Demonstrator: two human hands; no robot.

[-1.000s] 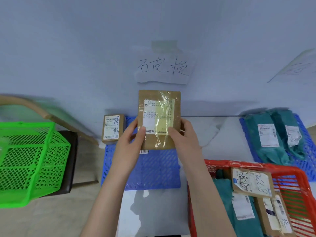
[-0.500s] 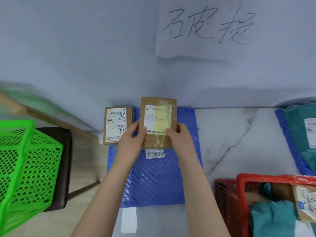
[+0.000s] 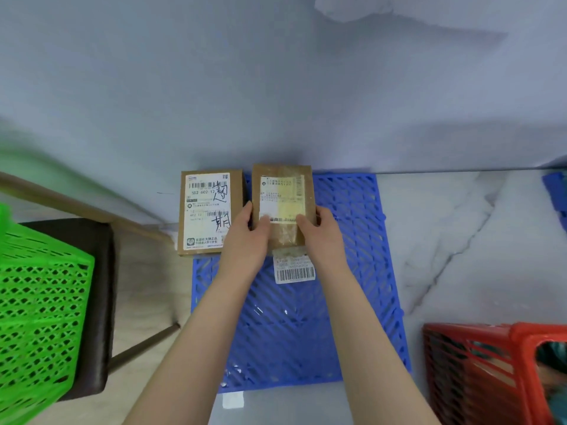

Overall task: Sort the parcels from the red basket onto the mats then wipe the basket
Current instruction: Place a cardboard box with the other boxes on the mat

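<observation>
Head view: brown parcel (image 3: 283,191), pinched between my left hand (image 3: 245,237) and right hand (image 3: 322,237), now lowered onto blue mat (image 3: 352,240), box (image 3: 208,210) just left; red basket (image 3: 475,363) rightward, not yet empty.

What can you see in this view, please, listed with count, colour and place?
table: one, white marble, centre to right
middle mat: one, blue, on table
right mat: one, blue, right edge, mostly cropped
held parcel: one, brown, far edge of middle mat
second parcel: one, brown, just left of it
red basket: one, red, lower right
green basket: one, green, left, on dark chair
paper sign: one, white, wall, top
left hand, right hand: two, both gripping held parcel
</observation>
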